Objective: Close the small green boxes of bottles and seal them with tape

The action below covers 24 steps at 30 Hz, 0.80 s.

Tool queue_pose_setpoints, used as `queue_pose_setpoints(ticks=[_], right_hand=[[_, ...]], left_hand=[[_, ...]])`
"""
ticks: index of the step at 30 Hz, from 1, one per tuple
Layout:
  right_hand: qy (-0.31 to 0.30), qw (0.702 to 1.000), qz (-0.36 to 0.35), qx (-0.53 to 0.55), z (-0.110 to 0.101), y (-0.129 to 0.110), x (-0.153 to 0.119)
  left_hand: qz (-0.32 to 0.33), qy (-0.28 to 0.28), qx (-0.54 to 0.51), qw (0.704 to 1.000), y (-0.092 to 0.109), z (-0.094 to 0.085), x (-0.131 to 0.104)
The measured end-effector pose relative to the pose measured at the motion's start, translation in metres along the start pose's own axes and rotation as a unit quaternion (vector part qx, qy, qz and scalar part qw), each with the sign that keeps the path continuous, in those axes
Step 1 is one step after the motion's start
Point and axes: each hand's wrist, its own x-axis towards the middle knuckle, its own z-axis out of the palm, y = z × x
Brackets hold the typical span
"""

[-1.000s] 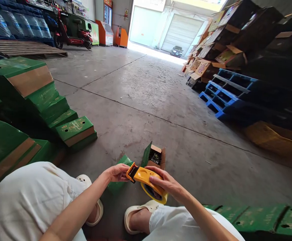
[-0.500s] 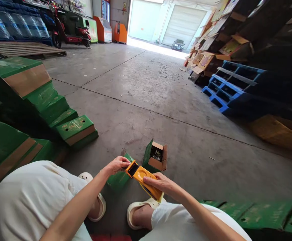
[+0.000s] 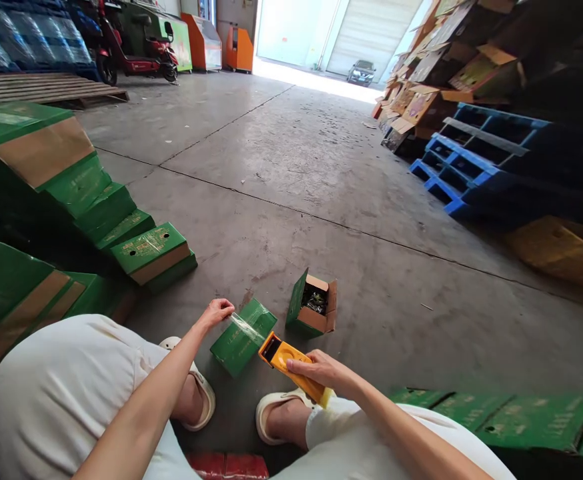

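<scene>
My left hand (image 3: 218, 311) pinches the free end of a strip of clear tape (image 3: 247, 329). The strip stretches over a closed green box (image 3: 244, 339) on the floor between my feet and runs to the front end of a yellow-orange tape dispenser (image 3: 296, 367). Wrapped round the dispenser's body is my right hand (image 3: 321, 371), its thumb on top. Just beyond stands a small green box with open flaps (image 3: 302, 313), holding dark, shiny wrapped contents.
Stacked green boxes (image 3: 154, 248) rise at the left, and more green boxes (image 3: 531, 420) lie at the lower right. Blue pallets (image 3: 464, 160) and piled cartons stand at the right. Something red (image 3: 229, 465) lies between my legs.
My left hand has moved left and slightly up, away from the dispenser, drawing out a strip of tape. The dispenser has shifted slightly right and down, uncovering more of the closed green box.
</scene>
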Motion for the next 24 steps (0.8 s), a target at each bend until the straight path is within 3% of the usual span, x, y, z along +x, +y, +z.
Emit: queue_pose_setpoints(ticks=[8, 17, 24], right_hand=[[-0.035, 0.996, 0.018, 0.077, 0.024, -0.003, 0.016], [-0.053, 0.992, 0.041, 0.104, 0.023, -0.003, 0.022], [-0.042, 0.997, 0.032, 0.063, 0.024, -0.004, 0.026]], left_hand=[[0.021, 0.059, 0.086, 0.994, -0.019, -0.007, 0.008], [0.016, 0.065, 0.11, 0.992, -0.026, -0.003, 0.009], [0.0, 0.076, 0.119, 0.99, -0.03, -0.003, 0.009]])
